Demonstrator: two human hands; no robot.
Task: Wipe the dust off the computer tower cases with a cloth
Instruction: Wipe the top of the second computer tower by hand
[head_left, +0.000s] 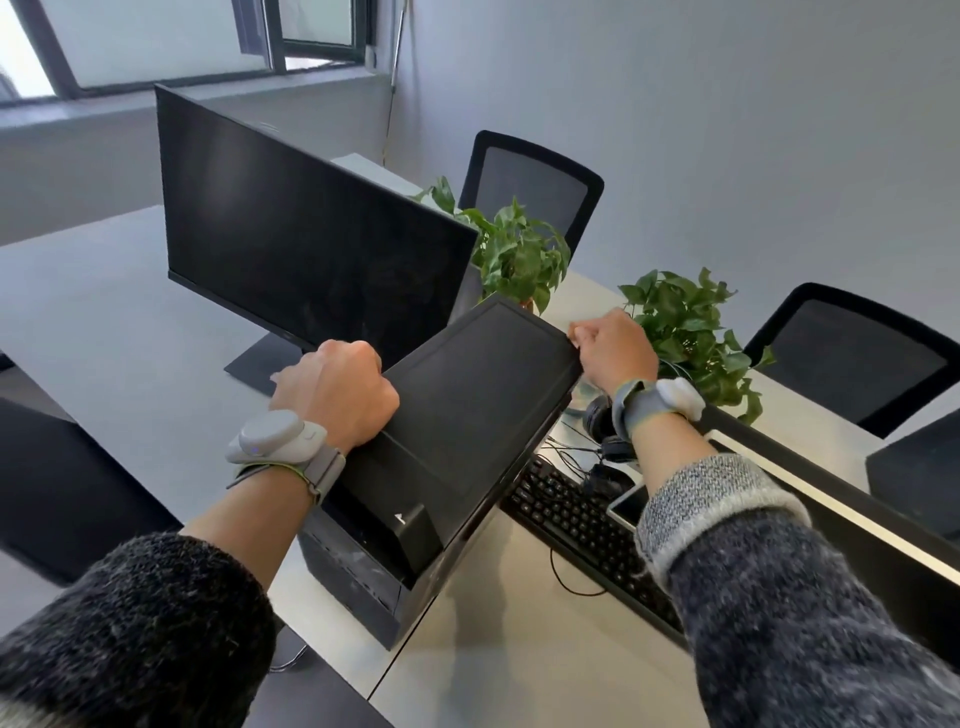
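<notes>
The black computer tower case (467, 395) sits at the middle of the view on a pale desk (498, 649), its broad dark upper panel facing the camera. The view itself leans, so I cannot tell whether the case is tipped or standing square. Both hands are closed on it. The left hand (335, 395), at the case's 9 o'clock side, has its fingers curled over the near-left edge of the panel. The right hand (615, 348), at about 2 o'clock, is clenched round the far-right corner with the thumb on the rim. No cloth shows in either hand or anywhere on the desk. I judge this to be a moment of shifting or turning the case rather than wiping it. The upper panel looks evenly dark, while pale streaks that may be dust remain on the lower front face toward 7 o'clock. That face probably still needs wiping, and so do any other towers, none of which I can make out for certain. Outward from the case, a dark monitor (291, 234) stands at 11 o'clock. Two leafy potted plants (519, 254) (685, 327) sit at 1 and 2 o'clock, with mesh office chairs (530, 182) beyond them. Headphones (602, 421) lie at 3 o'clock, and a black keyboard (582, 525) with loose cables runs toward 4 o'clock.
</notes>
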